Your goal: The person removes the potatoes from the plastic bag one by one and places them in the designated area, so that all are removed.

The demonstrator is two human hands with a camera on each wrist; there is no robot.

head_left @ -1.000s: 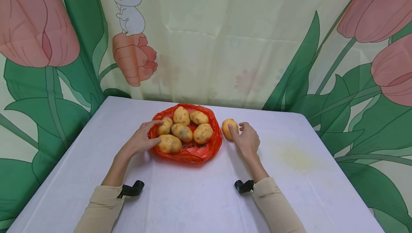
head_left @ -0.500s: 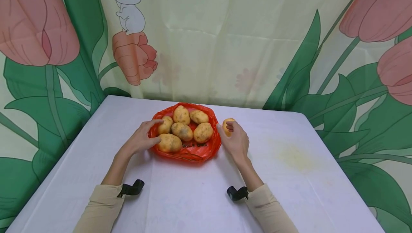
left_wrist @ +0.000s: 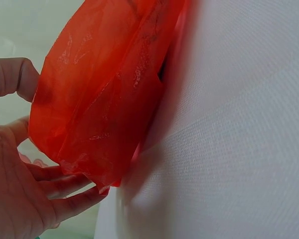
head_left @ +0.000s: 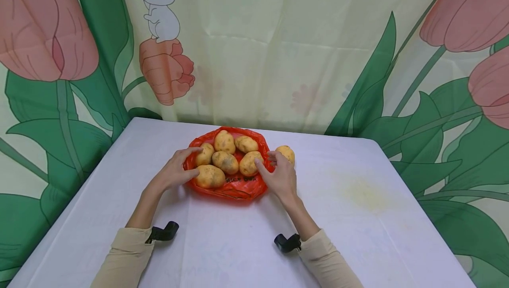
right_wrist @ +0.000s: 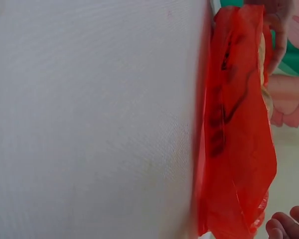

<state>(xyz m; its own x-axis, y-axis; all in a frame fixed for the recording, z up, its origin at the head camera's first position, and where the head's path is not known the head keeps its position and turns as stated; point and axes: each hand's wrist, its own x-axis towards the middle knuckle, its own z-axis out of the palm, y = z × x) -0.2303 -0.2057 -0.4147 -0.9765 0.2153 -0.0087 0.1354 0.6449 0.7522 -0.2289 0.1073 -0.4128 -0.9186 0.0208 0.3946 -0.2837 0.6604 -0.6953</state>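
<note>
Several yellowish potatoes point(head_left: 225, 163) lie in an opened-out red plastic bag point(head_left: 242, 187) on the white table. At the bag's left side rests my left hand point(head_left: 173, 172), thumb and fingers spread apart over the rim by the potatoes. The left wrist view shows that hand against the bag's red wall point(left_wrist: 99, 99), the fingertips partly hidden behind it. My right hand point(head_left: 281, 177) is at the bag's right rim, its thumb near a potato and its fingers loosely bent. One loose potato point(head_left: 286, 153) lies outside the bag, just beyond that hand and partly covered by it.
A white cloth point(head_left: 222, 244) covers the table, with a yellowish stain point(head_left: 367, 195) to the right. Behind stands a curtain point(head_left: 270, 58) printed with tulips and a rabbit. Black cameras point(head_left: 287, 243) sit on both wrists.
My right hand has moved left, from the loose potato to the bag's right rim. The loose potato stays outside the bag. My left hand has not moved.
</note>
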